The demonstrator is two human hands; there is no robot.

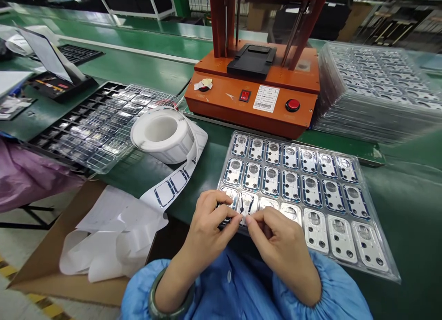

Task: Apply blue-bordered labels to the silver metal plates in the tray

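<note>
My left hand (212, 223) and my right hand (278, 248) meet over the near row of a clear plastic tray (381, 239). Thumb and fingers of each are pinched on the near end of a thin dark blue adhesive frame (251, 203). This frame lies over a silver metal plate (246, 201), partly hidden by my fingers. Similar plates fill the tray; the two far rows have dark blue borders. In the near row, bare silver plates (316, 230) sit to the right of my right hand.
A label roll (162, 131) trails its strip into a cardboard box (44, 251) of white backing paper (113, 232). Behind the tray stands an orange press (221, 101). Stacked clear trays (373, 113) are at right; a black tray of parts (100, 126) is at left.
</note>
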